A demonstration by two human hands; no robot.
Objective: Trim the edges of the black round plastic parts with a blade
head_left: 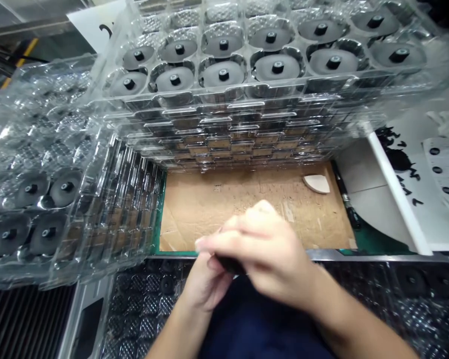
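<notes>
My left hand [207,286] and my right hand [271,249] are pressed together just above the near edge of the cardboard [198,209]. Between them is a small dark part [230,264], mostly covered by my fingers, so its exact shape is hidden. The right hand lies over the left, its fingers curled and slightly blurred. Behind them rises a tall stack of clear plastic trays [224,107]. Its top tray carries round grey-black parts with short black stems, such as this round part [223,75].
Another stack of clear trays [93,209] stands at the left with similar parts. A pale wedge-shaped piece [317,184] lies on the cardboard. To the right are a white rail [398,194], black scraps [398,157] and a printed sheet [447,169]. More filled trays [142,304] sit below the bench edge.
</notes>
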